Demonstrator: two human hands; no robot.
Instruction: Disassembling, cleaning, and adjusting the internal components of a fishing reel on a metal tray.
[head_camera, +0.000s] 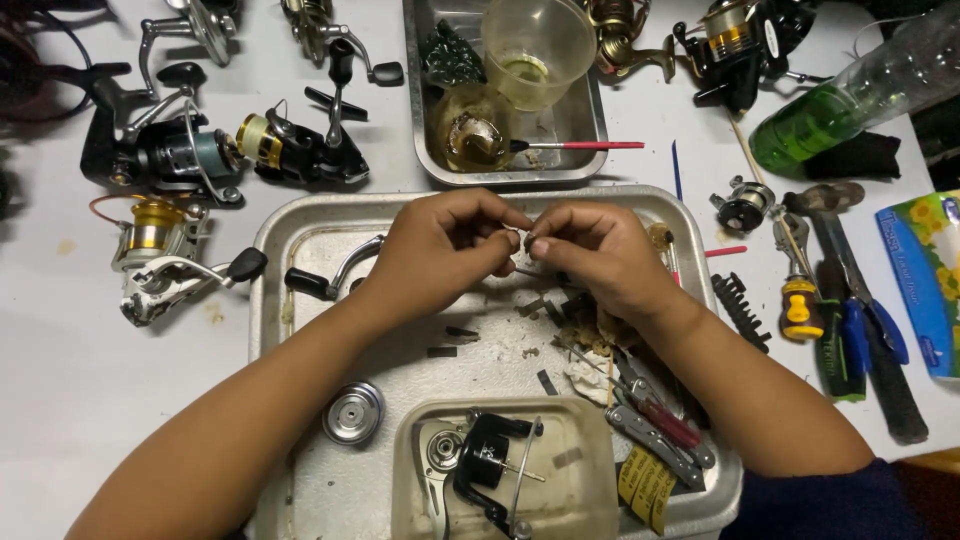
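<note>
Over the metal tray, left hand and right hand pinch a tiny part.

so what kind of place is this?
Likely a fishing-reel repair bench: whole reels lie on the white table, a stripped reel body sits in a tub, and both hands pinch a small part over a metal tray.

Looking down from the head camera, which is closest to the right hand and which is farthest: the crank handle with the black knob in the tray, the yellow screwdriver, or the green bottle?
From the right hand:
1. The yellow screwdriver, on the table to its right, outside the tray.
2. The crank handle, in the tray past the left hand.
3. The green bottle, at the table's far right corner.
</note>
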